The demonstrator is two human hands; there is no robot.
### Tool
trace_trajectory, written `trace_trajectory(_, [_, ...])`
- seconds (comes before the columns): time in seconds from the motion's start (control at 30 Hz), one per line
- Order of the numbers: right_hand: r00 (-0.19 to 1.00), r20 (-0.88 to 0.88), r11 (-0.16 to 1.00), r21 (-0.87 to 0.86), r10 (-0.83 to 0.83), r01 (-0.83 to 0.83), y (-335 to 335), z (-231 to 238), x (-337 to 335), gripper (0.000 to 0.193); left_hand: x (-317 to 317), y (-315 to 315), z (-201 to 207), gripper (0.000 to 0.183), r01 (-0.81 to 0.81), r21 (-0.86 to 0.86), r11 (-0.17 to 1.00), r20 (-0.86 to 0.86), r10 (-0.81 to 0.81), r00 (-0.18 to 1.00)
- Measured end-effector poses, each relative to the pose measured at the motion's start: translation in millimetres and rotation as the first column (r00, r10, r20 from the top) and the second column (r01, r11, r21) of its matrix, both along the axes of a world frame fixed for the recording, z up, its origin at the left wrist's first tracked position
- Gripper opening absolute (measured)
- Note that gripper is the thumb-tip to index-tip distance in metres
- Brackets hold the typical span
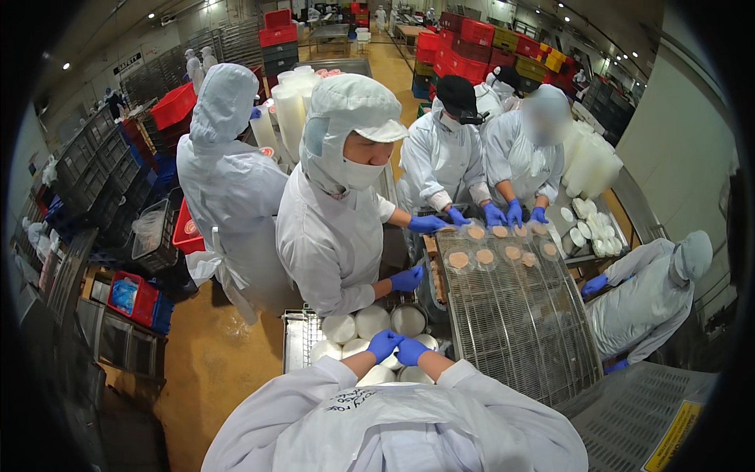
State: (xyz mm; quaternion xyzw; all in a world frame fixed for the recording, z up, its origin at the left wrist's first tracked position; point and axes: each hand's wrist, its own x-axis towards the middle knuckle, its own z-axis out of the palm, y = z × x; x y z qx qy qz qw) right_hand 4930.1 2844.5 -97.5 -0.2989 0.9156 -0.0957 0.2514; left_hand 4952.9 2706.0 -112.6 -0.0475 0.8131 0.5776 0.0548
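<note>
My left hand (385, 344) and my right hand (411, 352), both in blue gloves, meet at the fingertips in front of my body. The fingers of both look curled in and pressed together; anything between them is too small or hidden to make out. Right below and around them lie several white round disc-shaped pieces (372, 321), which look stacked, in a wire-sided tray (296, 343). Beyond, a metal mesh conveyor belt (515, 315) carries several round pinkish patties (458, 259) on clear round sheets.
Close on my left stands a co-worker (326, 236), one gloved hand (406, 278) near the discs. Two co-workers (444, 149) reach over the belt's far end. Another person (645, 299) bends at its right side. A perforated metal cover (641, 413) is at my near right.
</note>
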Motion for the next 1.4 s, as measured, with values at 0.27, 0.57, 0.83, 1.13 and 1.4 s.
trace_trajectory(0.27, [0.970, -0.178, 0.948, 0.302, 0.164, -0.104, 3.9, 86.1, 36.3, 0.059, 31.6, 17.2, 84.8, 0.049, 0.248, -0.421, 0.872, 0.003, -0.273, 0.962])
trace_trajectory(0.57, [0.323, 0.934, 0.351, -0.253, -0.156, 0.902, 27.8, 95.8, -16.9, 0.034, 30.5, 43.5, 183.9, 0.030, -0.137, -0.012, 0.991, -0.237, 0.130, 0.963])
trace_trajectory(0.83, [0.207, 0.851, 0.197, -0.335, 0.482, 0.921, -24.8, 167.0, 27.3, 0.076, 55.0, 12.6, 194.6, 0.048, 0.052, -0.309, 0.950, -0.118, -0.093, 0.989])
trace_trajectory(1.13, [0.574, 0.802, 0.293, -0.596, 0.166, 0.748, -2.9, 155.2, 8.0, 0.085, 78.6, 22.2, 235.4, 0.036, 0.233, -0.240, 0.942, -0.310, -0.302, 0.902])
trace_trajectory(1.4, [0.271, 0.951, -0.069, -0.263, 0.148, 0.962, 9.6, 205.8, 5.6, 0.097, 75.9, 31.0, 284.9, 0.027, 0.394, 0.199, 0.898, -0.262, -0.338, 0.904])
